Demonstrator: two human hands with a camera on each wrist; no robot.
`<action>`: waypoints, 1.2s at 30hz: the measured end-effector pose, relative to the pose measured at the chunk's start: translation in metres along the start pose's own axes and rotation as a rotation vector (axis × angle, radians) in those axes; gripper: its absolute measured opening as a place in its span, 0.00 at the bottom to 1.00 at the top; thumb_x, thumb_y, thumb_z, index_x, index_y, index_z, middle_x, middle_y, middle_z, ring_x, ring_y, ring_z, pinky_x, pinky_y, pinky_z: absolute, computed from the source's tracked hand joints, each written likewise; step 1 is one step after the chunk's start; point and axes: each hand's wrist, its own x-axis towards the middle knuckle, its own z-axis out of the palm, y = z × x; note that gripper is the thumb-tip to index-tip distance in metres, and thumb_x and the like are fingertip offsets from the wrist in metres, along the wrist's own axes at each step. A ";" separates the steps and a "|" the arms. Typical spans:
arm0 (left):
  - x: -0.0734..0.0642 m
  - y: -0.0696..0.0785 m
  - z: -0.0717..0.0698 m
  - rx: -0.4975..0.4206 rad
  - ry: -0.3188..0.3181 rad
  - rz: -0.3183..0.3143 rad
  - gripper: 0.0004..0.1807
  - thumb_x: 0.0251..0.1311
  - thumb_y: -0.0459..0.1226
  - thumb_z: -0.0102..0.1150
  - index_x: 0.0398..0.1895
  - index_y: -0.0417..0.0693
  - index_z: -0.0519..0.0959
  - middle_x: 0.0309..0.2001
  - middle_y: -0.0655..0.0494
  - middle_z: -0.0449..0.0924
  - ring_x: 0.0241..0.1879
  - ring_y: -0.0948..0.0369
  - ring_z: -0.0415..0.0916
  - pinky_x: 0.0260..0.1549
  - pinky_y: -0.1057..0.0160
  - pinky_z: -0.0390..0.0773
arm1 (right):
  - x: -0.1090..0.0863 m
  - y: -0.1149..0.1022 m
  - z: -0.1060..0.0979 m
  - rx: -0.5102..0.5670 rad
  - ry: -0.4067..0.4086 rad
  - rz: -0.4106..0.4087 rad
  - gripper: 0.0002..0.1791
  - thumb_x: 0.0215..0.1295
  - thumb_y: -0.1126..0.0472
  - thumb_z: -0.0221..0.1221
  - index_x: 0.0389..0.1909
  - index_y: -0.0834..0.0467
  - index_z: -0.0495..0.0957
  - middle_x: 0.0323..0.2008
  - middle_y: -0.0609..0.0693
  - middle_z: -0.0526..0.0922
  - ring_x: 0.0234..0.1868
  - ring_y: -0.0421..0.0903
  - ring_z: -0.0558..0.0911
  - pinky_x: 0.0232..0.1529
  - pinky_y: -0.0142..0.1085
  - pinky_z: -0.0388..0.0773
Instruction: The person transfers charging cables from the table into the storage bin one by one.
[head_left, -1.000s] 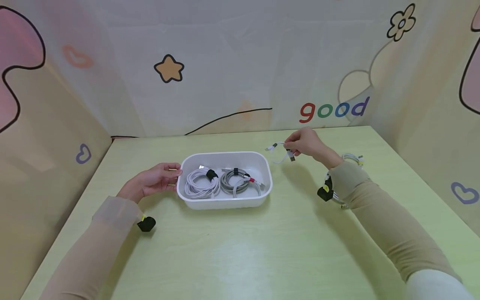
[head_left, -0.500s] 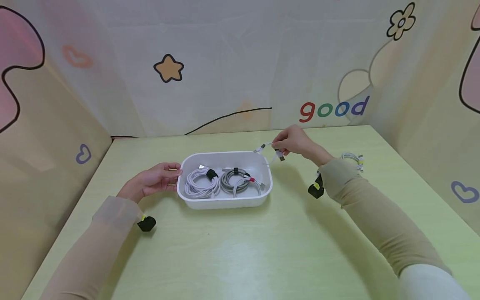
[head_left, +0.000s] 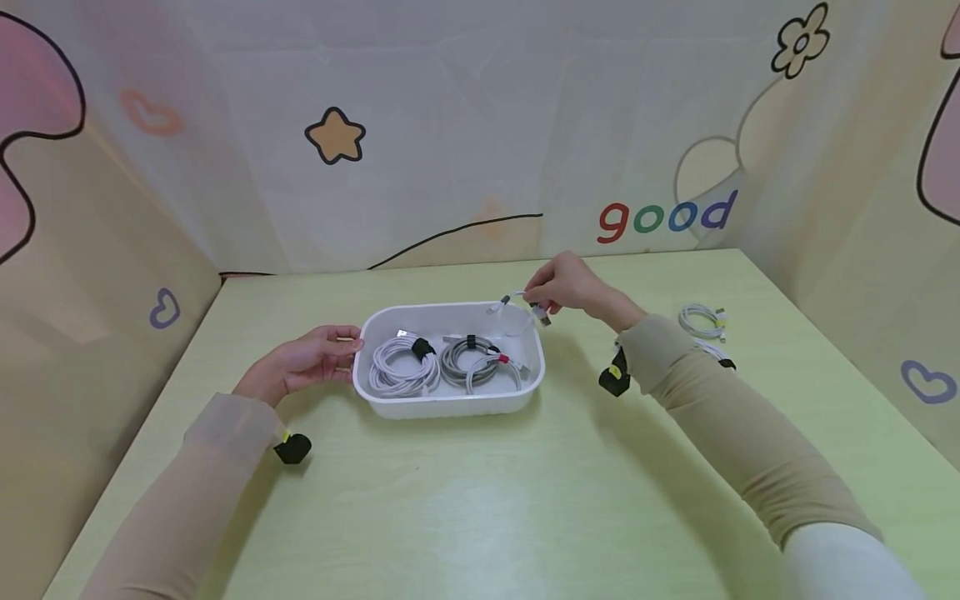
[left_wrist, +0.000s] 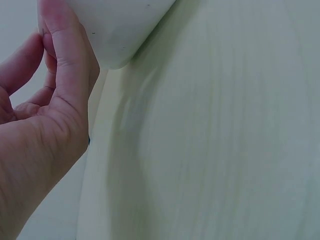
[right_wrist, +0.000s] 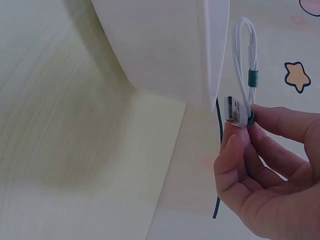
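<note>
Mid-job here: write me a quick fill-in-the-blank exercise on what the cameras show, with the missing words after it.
1. The ____ hand pinches a small white cable.
2. The left hand touches the white bin, and the large white coil nearest it is bound with a ____ strap.
3. Just right of that coil in the bin lies a ____ coil with a black tie.
4. The word printed on the backdrop is ____.

Missing words: right; black; grey; good.
</note>
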 end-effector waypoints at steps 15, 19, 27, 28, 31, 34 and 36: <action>-0.001 0.001 0.001 -0.008 0.007 0.002 0.10 0.73 0.29 0.40 0.39 0.47 0.73 0.33 0.58 0.79 0.34 0.63 0.79 0.35 0.65 0.84 | -0.005 -0.003 0.001 -0.025 0.017 -0.057 0.15 0.66 0.56 0.60 0.43 0.65 0.83 0.35 0.58 0.85 0.29 0.45 0.81 0.31 0.30 0.82; -0.002 0.001 0.002 -0.011 0.001 0.006 0.08 0.72 0.30 0.41 0.40 0.46 0.73 0.33 0.58 0.79 0.34 0.62 0.79 0.35 0.65 0.84 | -0.009 0.008 -0.006 -0.025 0.060 -0.040 0.14 0.66 0.58 0.59 0.44 0.64 0.82 0.35 0.57 0.85 0.30 0.46 0.81 0.31 0.30 0.82; -0.001 0.000 0.002 -0.019 -0.010 0.006 0.08 0.73 0.30 0.41 0.40 0.46 0.72 0.34 0.58 0.79 0.35 0.62 0.79 0.35 0.65 0.84 | -0.024 0.043 -0.030 -0.085 0.111 -0.003 0.15 0.67 0.58 0.58 0.45 0.66 0.81 0.37 0.59 0.84 0.28 0.42 0.80 0.33 0.32 0.83; -0.001 0.000 0.002 -0.021 -0.011 0.007 0.08 0.73 0.30 0.41 0.40 0.46 0.72 0.34 0.58 0.79 0.35 0.62 0.79 0.35 0.65 0.84 | -0.027 0.048 -0.033 -0.092 0.114 -0.003 0.15 0.67 0.58 0.58 0.45 0.66 0.81 0.36 0.58 0.84 0.27 0.41 0.80 0.33 0.33 0.83; -0.001 -0.001 0.001 -0.017 -0.016 0.012 0.08 0.73 0.30 0.41 0.40 0.46 0.72 0.34 0.58 0.79 0.35 0.63 0.79 0.35 0.65 0.84 | -0.036 0.063 -0.044 -0.114 0.124 -0.008 0.15 0.67 0.59 0.58 0.45 0.66 0.81 0.35 0.58 0.85 0.27 0.42 0.80 0.32 0.33 0.83; -0.002 -0.001 0.001 -0.018 -0.017 0.014 0.07 0.73 0.31 0.42 0.41 0.46 0.72 0.35 0.58 0.79 0.35 0.63 0.80 0.36 0.65 0.85 | -0.047 0.077 -0.055 -0.167 0.127 0.008 0.14 0.67 0.59 0.58 0.44 0.67 0.81 0.35 0.60 0.85 0.30 0.46 0.80 0.30 0.32 0.81; -0.001 -0.001 0.001 -0.018 -0.017 0.014 0.07 0.73 0.31 0.42 0.42 0.46 0.72 0.35 0.58 0.80 0.35 0.63 0.80 0.36 0.65 0.85 | -0.054 0.086 -0.061 -0.215 0.114 0.034 0.14 0.67 0.60 0.58 0.44 0.68 0.80 0.35 0.61 0.84 0.31 0.49 0.80 0.29 0.31 0.78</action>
